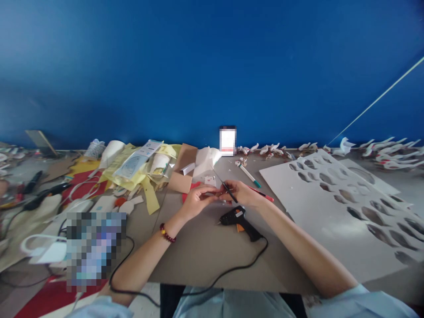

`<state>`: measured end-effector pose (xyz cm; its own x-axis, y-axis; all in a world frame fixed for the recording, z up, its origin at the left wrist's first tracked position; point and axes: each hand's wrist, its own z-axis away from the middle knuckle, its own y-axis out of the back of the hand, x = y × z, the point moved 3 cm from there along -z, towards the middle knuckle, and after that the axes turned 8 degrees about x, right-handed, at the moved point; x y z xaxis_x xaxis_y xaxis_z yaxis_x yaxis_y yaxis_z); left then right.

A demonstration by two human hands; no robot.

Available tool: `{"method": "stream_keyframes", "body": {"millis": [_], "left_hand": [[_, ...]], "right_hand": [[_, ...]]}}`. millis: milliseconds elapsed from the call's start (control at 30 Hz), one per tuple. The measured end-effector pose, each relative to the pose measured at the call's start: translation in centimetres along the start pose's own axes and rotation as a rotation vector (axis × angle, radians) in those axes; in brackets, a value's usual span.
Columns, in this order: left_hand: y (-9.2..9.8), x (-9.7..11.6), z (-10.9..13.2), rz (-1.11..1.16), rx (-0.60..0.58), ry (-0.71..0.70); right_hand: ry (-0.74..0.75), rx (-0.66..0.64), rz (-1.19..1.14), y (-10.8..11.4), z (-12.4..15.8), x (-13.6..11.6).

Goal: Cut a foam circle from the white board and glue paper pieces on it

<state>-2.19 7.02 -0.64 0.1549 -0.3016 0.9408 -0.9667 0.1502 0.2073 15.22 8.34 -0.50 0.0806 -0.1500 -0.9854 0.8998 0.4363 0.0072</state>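
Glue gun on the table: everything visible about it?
The glue gun is black, apparently plastic, with a pale label, a narrow nozzle and an orange part beside the handle. It lies on its side on the tabletop, nozzle pointing left in the picture, handle angled right and towards the wearer. A black cord leaves the handle's end and curves left. Neither hand visibly holds it.

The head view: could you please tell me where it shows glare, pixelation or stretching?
Head view: soft glare on the white sheet; head view: coarse pixels over the bright rectangle by the blue wall; head view: far-right white birds look stretched.
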Motion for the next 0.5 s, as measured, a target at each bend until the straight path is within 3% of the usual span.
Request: {"method": "stream_keyframes", "body": {"millis": [500], "left_hand": [[-0.2,0.3,0.4,0.115,0.018,0.082]], "right_hand": [[-0.109,-0.123,-0.157,-1.3,1.1,-1.0]]}}
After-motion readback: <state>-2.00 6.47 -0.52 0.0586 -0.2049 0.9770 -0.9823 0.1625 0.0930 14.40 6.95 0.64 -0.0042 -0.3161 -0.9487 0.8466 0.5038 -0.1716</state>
